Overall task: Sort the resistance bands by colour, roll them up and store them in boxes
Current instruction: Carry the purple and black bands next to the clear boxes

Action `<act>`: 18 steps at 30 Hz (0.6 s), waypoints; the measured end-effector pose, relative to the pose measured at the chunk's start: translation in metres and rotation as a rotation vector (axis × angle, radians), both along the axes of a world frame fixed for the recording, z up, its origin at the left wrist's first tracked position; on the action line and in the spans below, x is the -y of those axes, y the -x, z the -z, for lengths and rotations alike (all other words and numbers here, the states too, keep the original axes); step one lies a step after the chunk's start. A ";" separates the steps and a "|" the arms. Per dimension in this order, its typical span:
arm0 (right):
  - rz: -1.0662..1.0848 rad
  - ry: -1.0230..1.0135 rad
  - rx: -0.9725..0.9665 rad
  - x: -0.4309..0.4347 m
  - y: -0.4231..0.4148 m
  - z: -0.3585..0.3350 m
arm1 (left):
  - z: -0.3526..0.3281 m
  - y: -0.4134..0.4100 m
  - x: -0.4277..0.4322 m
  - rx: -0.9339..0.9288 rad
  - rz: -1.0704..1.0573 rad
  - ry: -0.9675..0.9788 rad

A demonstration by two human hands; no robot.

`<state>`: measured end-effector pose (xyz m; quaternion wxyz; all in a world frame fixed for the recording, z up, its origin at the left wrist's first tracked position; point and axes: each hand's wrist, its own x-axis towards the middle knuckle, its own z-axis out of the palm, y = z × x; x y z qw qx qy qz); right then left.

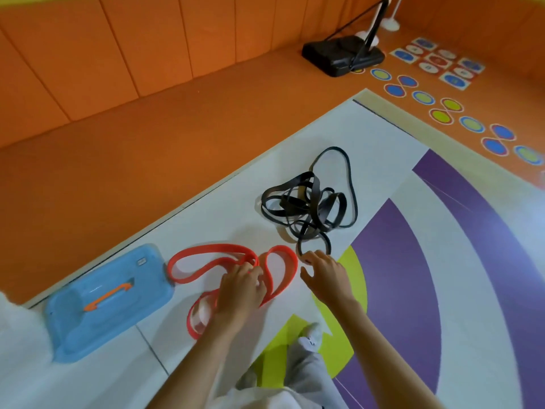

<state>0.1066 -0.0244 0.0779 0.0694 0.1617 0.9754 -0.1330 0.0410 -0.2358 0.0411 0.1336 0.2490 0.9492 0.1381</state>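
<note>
Both arms reach fwd over floor mat [206, 219]. Left hand [240, 286] clamps red bands [212, 261], long axis left-right, beside blue box [106, 302]. Right hand [324, 274] loose, fingers at black tangle [309, 208] beyond. Sorting step, prob; next: pull black clear, then roll.

Box [109, 302] left of bands [309, 205]

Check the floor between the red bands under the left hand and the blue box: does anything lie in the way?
Nothing visible does. The red bands lie right beside the blue box, one loop nearly touching its near end, with only bare floor mat between. The left hand rests on them. The black bands sit on the far side, away from that path.
</note>
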 end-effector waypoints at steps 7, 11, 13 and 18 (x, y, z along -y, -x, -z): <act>0.013 0.053 0.101 -0.113 0.078 0.038 | 0.026 0.068 -0.081 0.056 -0.068 -0.032; 0.101 0.180 0.159 -0.176 0.123 0.062 | 0.035 0.105 -0.137 0.134 -0.188 -0.001; 0.137 0.209 0.159 -0.207 0.144 0.073 | 0.038 0.121 -0.163 0.213 -0.267 0.010; 0.398 0.380 0.193 -0.271 0.197 0.092 | 0.051 0.160 -0.213 0.363 -0.693 -0.036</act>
